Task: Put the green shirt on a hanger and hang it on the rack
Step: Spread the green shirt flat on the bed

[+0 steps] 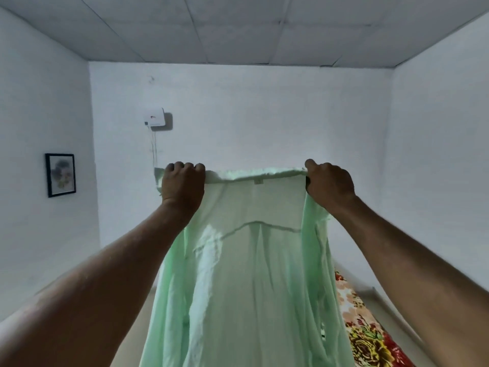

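The pale green shirt (251, 274) hangs in front of me, held up high and spread out by its collar edge. My left hand (182, 185) grips the collar's left end with curled fingers. The collar's right end is gripped by my right hand (329, 185). The shirt's body and sleeves hang down out of the frame's bottom. No hanger or rack is in view.
A flowered blanket (362, 329) lies at the lower right behind the shirt. White walls surround me. A framed picture (60, 174) hangs on the left wall, and a small white box with cables (154, 119) is on the far wall.
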